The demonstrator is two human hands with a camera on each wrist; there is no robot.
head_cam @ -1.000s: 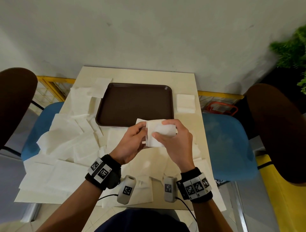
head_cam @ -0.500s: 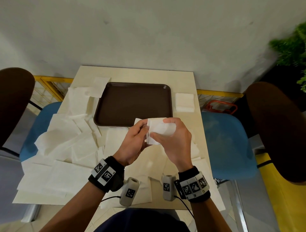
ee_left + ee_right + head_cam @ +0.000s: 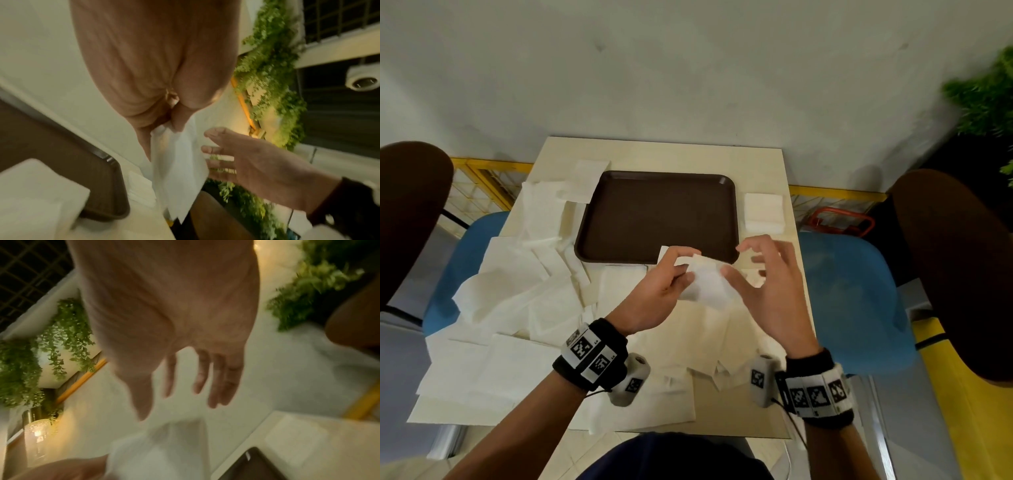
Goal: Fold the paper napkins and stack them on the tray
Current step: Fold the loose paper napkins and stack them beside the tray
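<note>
My left hand [image 3: 657,294] is raised over the near edge of the table [image 3: 661,154], fingers and thumb curled in a pinch on the napkin [image 3: 707,286]. My right hand [image 3: 770,291] hovers just beside it with fingers spread and nearly straight, holding nothing; its thumb tip lies against the napkin's right side.

The napkin is white and partly folded, a small soft-edged rectangle held in the air just in front of the brown tray [image 3: 654,212]. Loose napkins [image 3: 517,291] lie scattered across the table's left and near parts, and a small folded stack [image 3: 763,212] sits right of the tray.

My left wrist view shows the napkin hanging down from the pinch to a pointed corner, which the head view hides. My right wrist view shows the spread fingers [image 3: 223,379] bare, with the napkin blurred below them.
</note>
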